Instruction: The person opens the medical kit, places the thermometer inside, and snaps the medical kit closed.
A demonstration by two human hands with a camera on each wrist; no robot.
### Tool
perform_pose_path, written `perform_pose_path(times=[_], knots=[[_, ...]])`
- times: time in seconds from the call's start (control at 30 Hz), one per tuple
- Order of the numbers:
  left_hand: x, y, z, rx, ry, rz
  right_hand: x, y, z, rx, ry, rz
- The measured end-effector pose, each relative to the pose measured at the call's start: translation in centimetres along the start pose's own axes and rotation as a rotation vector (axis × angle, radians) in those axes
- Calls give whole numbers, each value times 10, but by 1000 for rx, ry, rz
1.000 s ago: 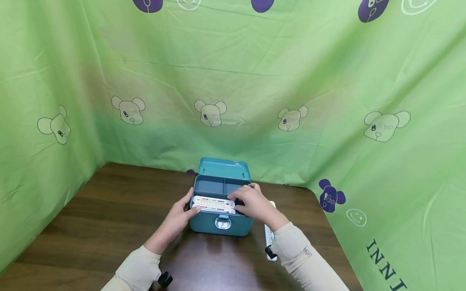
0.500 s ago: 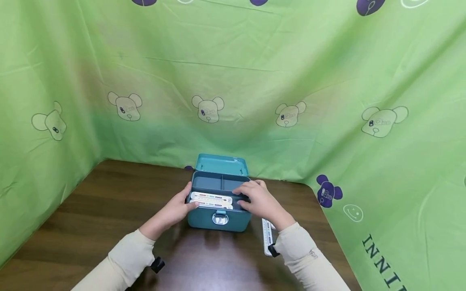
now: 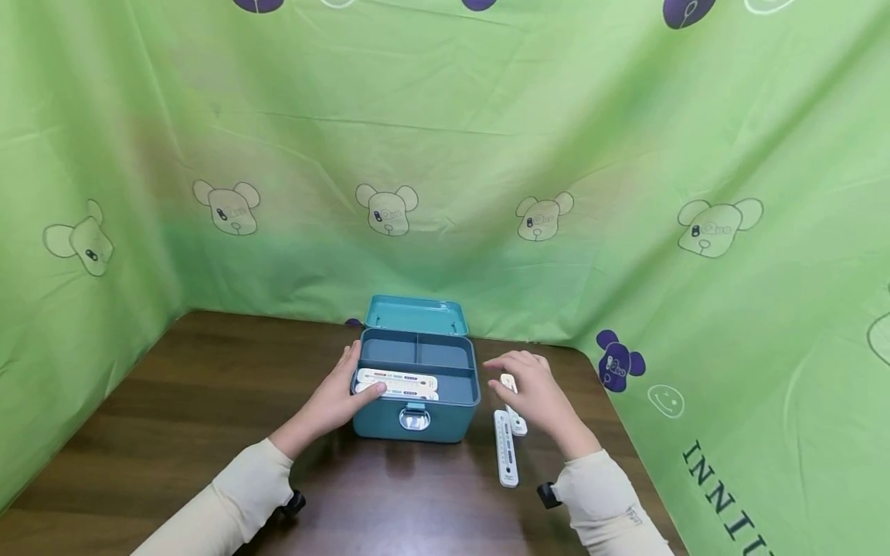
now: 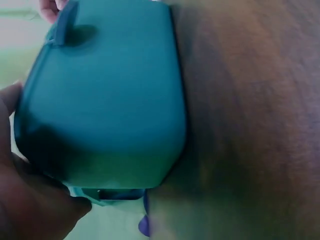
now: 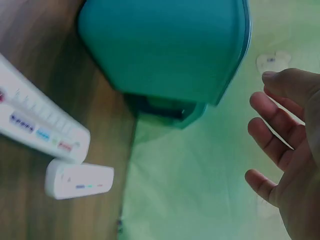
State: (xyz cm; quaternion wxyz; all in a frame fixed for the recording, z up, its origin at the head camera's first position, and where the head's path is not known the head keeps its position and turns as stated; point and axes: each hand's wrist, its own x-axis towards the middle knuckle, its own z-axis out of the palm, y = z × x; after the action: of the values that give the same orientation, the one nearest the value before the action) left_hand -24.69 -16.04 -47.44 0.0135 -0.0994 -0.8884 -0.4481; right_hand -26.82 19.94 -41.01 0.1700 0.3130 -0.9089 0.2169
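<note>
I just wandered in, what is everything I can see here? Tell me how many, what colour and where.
Box: one, teal, on the table
Lid: one, teal, open at the box's back
Clasp: one, silvery, box front
Strips in the box: at least two, white with printed markings, front compartment
Strips on the table: two, white with printed markings, right of the box
Table: one, dark brown, under the box
Cloth: green with printed bear heads, behind and beside the table
Wrist devices: two, black, one at each wrist
Sleeves: two, cream, on both arms
Left hand: one, bare, gripping the box's left side
Right hand: one, bare, right of the box, holding nothing
</note>
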Motion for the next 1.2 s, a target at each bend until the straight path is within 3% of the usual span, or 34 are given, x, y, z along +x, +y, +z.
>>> perform_pose_path(times=[0.33, 0.7, 0.97, 1.2], knots=[[-3, -1, 4, -48, -28, 4, -36, 29, -4, 19, 53, 111], [-3, 3, 3, -89, -70, -10, -64, 51, 3, 45, -7, 282], [-3, 2, 2, -107, -84, -15, -78, 69, 22, 55, -76, 368], [-2, 3, 3, -112, -87, -18, -81, 74, 26, 32, -115, 413]])
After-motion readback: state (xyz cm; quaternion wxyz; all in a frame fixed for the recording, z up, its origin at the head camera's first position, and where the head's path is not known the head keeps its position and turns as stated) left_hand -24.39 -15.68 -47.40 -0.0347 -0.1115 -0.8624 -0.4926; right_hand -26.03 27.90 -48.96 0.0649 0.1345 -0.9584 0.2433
